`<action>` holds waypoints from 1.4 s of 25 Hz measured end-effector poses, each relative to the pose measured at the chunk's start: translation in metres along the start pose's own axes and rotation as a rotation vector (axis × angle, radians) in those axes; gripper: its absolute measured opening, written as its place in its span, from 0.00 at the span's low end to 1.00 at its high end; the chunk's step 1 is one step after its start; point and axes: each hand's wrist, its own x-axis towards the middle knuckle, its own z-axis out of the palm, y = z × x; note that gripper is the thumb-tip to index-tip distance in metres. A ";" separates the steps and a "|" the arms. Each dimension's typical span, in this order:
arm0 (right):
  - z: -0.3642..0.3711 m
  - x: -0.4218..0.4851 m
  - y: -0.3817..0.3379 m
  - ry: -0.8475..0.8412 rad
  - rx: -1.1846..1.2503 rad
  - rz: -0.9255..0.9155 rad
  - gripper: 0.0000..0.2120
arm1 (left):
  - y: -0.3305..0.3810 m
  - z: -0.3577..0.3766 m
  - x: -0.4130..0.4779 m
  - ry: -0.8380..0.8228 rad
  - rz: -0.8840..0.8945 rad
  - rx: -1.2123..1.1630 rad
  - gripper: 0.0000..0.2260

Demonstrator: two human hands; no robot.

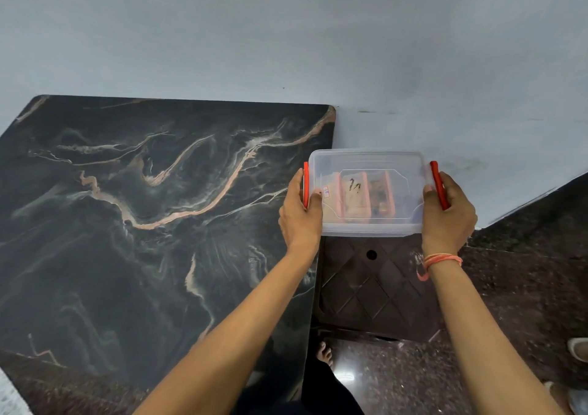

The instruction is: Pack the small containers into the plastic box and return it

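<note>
Lidded clear plastic box [369, 192] held above dark plastic stool [375, 290], right of marble table [143, 208]. Left hand [300, 214] and right hand [448, 214] clasped around red-clipped ends. Small containers [366, 196] visible inside.

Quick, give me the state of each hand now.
Left hand: closed on the plastic box, at its left red latch.
Right hand: closed on the same box, at its right red latch.

You are stretching both arms toward 12 o'clock, left hand [299, 214] and right hand [450, 214] gripping, thumbs up top.
</note>
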 end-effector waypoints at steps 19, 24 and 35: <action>-0.004 0.026 0.097 -0.151 -0.103 0.277 0.18 | -0.038 0.081 0.020 -0.377 -0.386 0.143 0.25; 0.009 0.027 0.118 -0.377 -0.204 0.369 0.21 | -0.058 0.090 0.028 -0.354 -0.641 0.103 0.24; 0.018 0.025 0.150 -0.626 -0.215 0.567 0.28 | -0.087 0.095 0.037 -0.424 -0.700 0.210 0.25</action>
